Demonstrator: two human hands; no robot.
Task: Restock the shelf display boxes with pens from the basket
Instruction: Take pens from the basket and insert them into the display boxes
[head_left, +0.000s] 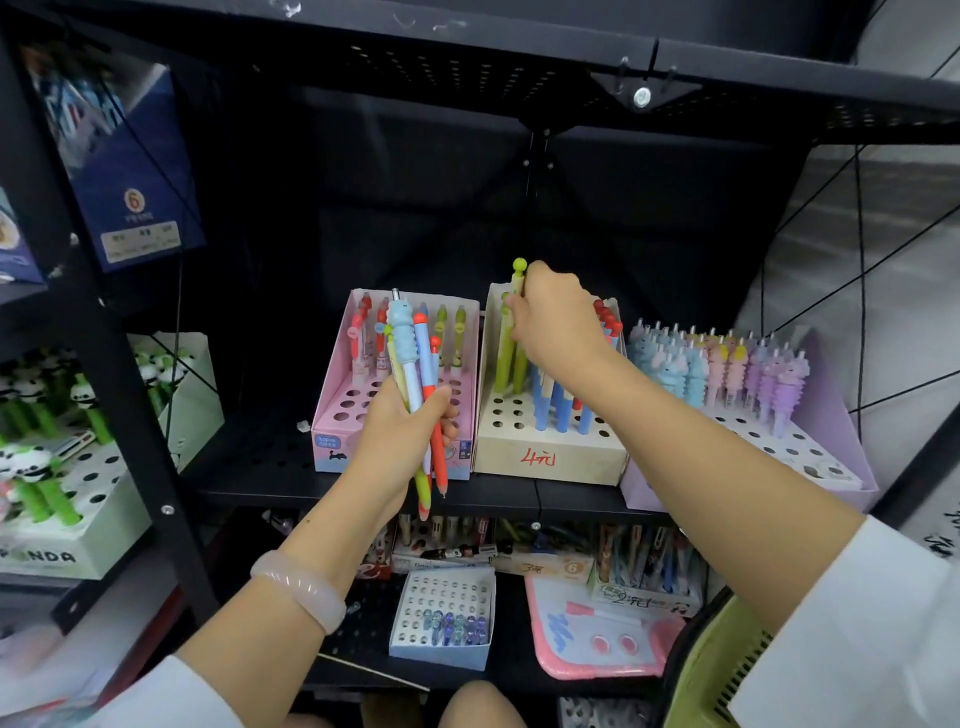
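Step in hand: seating one green pen (518, 280) into the cream display box (550, 457). Right hand (556, 322) pinches it near the ball top, fingers (514, 312) curled round the barrel. Pen upright, tip hidden below the fingers among green pens already standing at the box's back-left. To do it well, probably: keep it vertical, find an empty hole beside its own colour, push straight down, don't knock the blue pens just right of the fingers. Right forearm reaches up and in from lower right, wrist bent down over the box. Left hand (410, 431) grips a mixed bundle of pens (415, 384), fist closed round the mid-barrels, tops fanning above the fingers, tips hanging below, in front of the pink display box (332, 415). Bundle looks steady. Green basket (696, 670) low right, contents not visible.
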